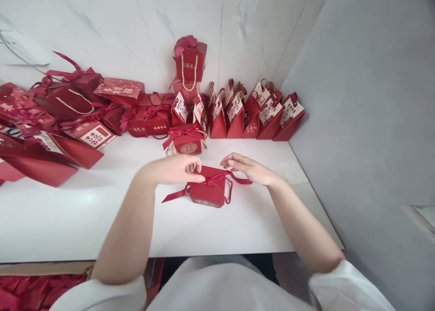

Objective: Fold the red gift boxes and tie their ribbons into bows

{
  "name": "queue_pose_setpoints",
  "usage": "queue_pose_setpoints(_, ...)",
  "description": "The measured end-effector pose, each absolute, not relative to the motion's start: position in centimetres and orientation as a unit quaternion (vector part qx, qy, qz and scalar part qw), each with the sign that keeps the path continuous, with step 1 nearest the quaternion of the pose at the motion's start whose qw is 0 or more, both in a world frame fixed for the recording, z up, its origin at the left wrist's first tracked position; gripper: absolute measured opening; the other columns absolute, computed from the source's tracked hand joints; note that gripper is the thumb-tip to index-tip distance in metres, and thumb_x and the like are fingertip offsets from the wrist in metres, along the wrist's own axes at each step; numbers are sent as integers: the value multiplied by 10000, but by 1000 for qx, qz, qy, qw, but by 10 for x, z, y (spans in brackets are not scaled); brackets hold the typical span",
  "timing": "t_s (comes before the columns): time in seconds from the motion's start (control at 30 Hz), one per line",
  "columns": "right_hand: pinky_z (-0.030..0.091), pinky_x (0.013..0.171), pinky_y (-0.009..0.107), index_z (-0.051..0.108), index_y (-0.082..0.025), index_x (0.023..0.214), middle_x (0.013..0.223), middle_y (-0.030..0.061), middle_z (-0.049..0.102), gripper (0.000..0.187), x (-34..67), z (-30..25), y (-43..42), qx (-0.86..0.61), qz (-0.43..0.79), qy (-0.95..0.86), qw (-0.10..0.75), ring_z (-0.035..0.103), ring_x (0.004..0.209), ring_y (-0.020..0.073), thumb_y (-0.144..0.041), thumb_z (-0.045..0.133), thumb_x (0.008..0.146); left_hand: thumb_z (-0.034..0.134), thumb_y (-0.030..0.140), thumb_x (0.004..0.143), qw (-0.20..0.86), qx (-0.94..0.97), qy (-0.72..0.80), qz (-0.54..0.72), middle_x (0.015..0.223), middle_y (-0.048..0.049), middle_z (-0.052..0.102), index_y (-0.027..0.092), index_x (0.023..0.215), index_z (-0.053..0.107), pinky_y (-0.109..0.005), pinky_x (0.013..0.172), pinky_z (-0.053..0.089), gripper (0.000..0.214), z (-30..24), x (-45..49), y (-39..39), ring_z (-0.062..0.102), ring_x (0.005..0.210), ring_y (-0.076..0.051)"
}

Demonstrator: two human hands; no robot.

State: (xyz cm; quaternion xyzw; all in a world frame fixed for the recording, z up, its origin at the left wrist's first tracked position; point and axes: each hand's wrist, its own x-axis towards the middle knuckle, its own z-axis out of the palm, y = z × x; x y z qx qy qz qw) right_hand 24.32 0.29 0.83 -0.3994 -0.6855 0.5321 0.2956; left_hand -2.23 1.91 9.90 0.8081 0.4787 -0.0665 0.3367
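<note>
A small red gift box (208, 194) stands on the white table in front of me, with a gold pattern low on its front. A dark red ribbon (215, 178) is tied in a bow across its top, its tails hanging out to both sides. A red cord handle (230, 191) loops at the box's right side. My left hand (176, 169) hovers over the box's upper left, fingers curled but parted from the thumb, holding nothing visible. Just above the right ribbon tail is my right hand (246, 167), its fingers stretched and empty.
Behind the box sits another ribboned red box (186, 144). A row of triangular red boxes (251, 116) lines the wall at right; two boxes are stacked (190, 61) mid-back. Many red boxes (78, 120) crowd the left. Below the table's edge, a carton (44, 268) holds red items.
</note>
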Motion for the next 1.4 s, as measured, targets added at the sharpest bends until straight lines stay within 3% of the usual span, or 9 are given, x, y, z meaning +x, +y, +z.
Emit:
queue_pose_setpoints(0.1, 442, 600, 239, 587, -204, 971, 850, -4, 660, 350, 244, -4, 7, -410, 587, -634, 292, 571, 670, 114, -550, 540, 939, 644, 554, 786, 346, 772, 532, 38, 918, -19, 647, 231, 935, 536, -295, 682, 447, 372, 71, -25, -3, 613, 798, -201)
queue_pose_setpoints(0.2, 354, 488, 226, 585, -179, 808, 616, -29, 603, 454, 244, -7, 7, -403, 636, -611, 243, 474, 489, 92, -621, 547, 905, 634, 522, 816, 381, 750, 529, 115, 933, -5, 621, 230, 909, 496, -298, 725, 453, 336, 56, -30, -19, 594, 830, -183)
queue_pose_setpoints(0.33, 444, 564, 279, 660, -145, 701, 576, 28, 644, 589, 242, 2, 4, -374, 675, -609, 185, 541, 485, 122, -676, 500, 897, 639, 501, 829, 440, 727, 503, 156, 825, 14, 561, 215, 843, 493, -267, 671, 424, 321, 50, -35, -22, 539, 761, -149)
queue_pose_setpoints(0.47, 433, 604, 270, 697, -160, 766, 727, 30, 682, 490, 239, 9, 0, -374, 640, -633, 224, 552, 598, 126, -625, 587, 875, 551, 529, 886, 505, 695, 493, 138, 720, 23, 503, 192, 770, 533, -247, 595, 365, 358, 48, -39, -21, 467, 652, -121)
queue_pose_setpoints(0.7, 410, 591, 252, 707, -174, 798, 690, 4, 653, 379, 235, 6, -10, -360, 640, -640, 229, 534, 582, 109, -536, 635, 882, 615, 498, 851, 509, 686, 502, 136, 675, 27, 463, 175, 699, 524, -237, 548, 312, 368, 41, -44, -26, 409, 593, -101)
queue_pose_setpoints(0.93, 471, 656, 256, 663, -163, 902, 789, 40, 697, 345, 236, 18, -14, -300, 719, -609, 150, 622, 701, 133, -504, 615, 906, 547, 488, 901, 547, 670, 485, 134, 636, 12, 510, 169, 731, 619, -237, 547, 350, 369, 42, -44, -23, 454, 584, -106)
queue_pose_setpoints(1.1, 445, 566, 256, 657, -183, 838, 587, -17, 599, 373, 221, 23, -13, -370, 643, -645, 183, 552, 539, 124, -545, 593, 904, 594, 485, 869, 506, 702, 481, 142, 689, 0, 600, 181, 771, 685, -239, 574, 403, 333, 51, -38, -16, 527, 625, -125)
queue_pose_setpoints(1.27, 478, 839, 334, 682, -219, 805, 890, 34, 655, 263, 211, 16, -16, -424, 487, -705, 294, 637, 837, 185, -457, 625, 899, 590, 474, 873, 482, 707, 490, 165, 752, -1, 631, 197, 793, 695, -251, 581, 420, 306, 51, -35, -4, 555, 641, -139)
queue_pose_setpoints(1.4, 390, 1033, 377, 656, -207, 751, 1269, 89, 578, 270, 213, 9, -14, -426, 484, -676, 357, 529, 1240, 242, -440, 655, 885, 576, 436, 895, 496, 692, 479, 213, 695, 13, 577, 177, 717, 635, -248, 641, 400, 320, 44, -31, -2, 532, 675, -127)
